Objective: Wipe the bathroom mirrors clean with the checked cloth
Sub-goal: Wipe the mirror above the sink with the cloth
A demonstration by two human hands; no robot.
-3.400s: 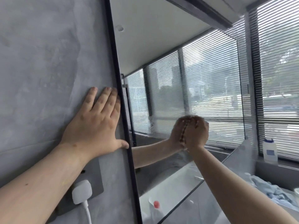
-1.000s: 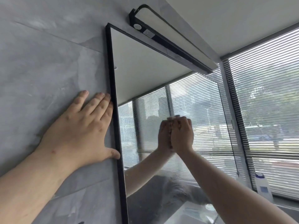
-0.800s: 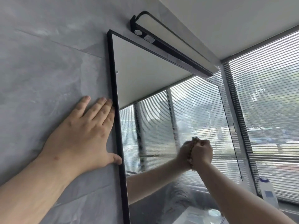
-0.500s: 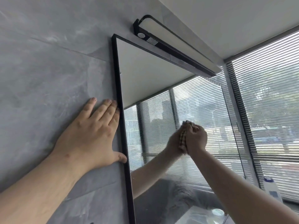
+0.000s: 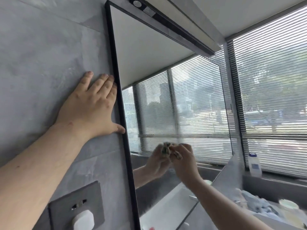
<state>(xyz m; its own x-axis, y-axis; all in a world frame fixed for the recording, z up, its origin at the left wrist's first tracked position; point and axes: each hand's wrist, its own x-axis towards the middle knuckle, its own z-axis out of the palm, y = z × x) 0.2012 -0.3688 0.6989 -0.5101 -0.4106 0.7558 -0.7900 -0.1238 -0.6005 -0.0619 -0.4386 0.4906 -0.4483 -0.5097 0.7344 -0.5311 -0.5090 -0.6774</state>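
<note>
Streaks are the likely failure: the checked cloth (image 5: 167, 149) is bunched small in the right hand (image 5: 184, 161), whose grip curls tightly round it against the lower mirror (image 5: 166, 67), so little fabric meets glass. The left hand (image 5: 89, 112) lies flat, fingers straight, on the grey wall (image 5: 41, 55); its thumb, touching the frame, may smudge it.

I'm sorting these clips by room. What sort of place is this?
Most likely a bathroom: a framed mirror on a grey tiled wall, a light bar above it, and a basin reflected low in the glass. The right hand wipes the mirror with a cloth.
</note>
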